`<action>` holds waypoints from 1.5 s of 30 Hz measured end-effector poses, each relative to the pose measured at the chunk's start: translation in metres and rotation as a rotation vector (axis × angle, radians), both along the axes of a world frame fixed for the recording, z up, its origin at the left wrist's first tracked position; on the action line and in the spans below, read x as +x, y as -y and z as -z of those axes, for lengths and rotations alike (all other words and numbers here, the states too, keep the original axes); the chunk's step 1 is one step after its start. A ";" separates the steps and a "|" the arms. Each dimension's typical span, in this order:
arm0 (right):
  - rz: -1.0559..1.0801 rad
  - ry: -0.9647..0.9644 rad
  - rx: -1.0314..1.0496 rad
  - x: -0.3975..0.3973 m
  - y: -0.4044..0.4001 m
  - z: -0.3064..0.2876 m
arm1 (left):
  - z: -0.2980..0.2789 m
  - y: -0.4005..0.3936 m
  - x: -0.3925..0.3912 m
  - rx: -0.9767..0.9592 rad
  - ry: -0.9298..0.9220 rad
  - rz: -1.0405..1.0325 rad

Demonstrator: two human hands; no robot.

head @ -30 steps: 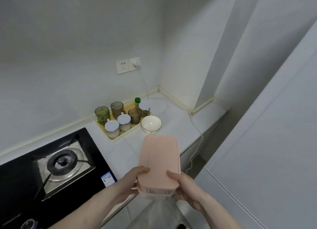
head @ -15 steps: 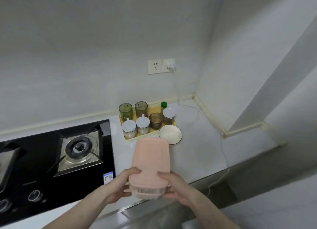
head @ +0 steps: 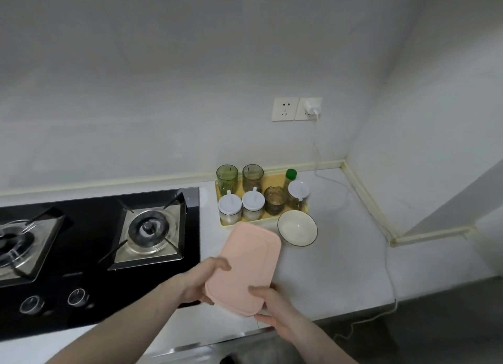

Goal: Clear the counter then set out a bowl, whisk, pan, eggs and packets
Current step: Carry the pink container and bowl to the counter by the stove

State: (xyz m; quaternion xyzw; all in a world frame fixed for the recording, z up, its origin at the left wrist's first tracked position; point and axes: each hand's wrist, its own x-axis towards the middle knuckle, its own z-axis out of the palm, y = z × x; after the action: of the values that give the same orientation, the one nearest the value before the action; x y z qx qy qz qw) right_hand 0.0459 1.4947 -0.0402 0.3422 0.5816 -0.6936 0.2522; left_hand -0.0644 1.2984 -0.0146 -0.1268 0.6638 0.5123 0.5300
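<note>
Head view: a person holds a pink lidded container (head: 246, 268) above the white counter (head: 337, 260). The left hand (head: 200, 280) grips its near left side, thumb on the lid. The right hand (head: 275, 308) grips its near right corner. The container's long axis runs from the grip up and slightly right, its far end pointing toward a yellow tray (head: 275, 218) and, just beside that, a white bowl (head: 297, 228).

Head-worn camera looks steeply down, close over the counter (head: 340, 268).
</note>
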 end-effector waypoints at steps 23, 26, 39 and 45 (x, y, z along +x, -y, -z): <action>-0.311 -0.041 0.691 -0.122 -0.042 -0.036 | 0.028 0.003 0.014 0.021 -0.045 -0.522; -0.289 -0.030 0.687 -0.120 -0.037 -0.035 | 0.026 0.006 0.002 0.012 -0.072 -0.515; -0.101 -0.004 0.743 -0.111 -0.015 -0.032 | 0.010 -0.003 -0.078 -0.087 -0.238 -0.398; -0.053 -0.007 0.734 -0.113 -0.014 -0.028 | 0.013 -0.012 -0.088 -0.135 -0.271 -0.403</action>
State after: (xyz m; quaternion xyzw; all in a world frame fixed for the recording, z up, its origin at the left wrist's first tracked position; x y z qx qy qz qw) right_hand -0.0667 1.5088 -0.0123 0.3925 0.8012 -0.4330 0.1284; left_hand -0.1527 1.3104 -0.0273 -0.2215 0.7228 0.5745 0.3137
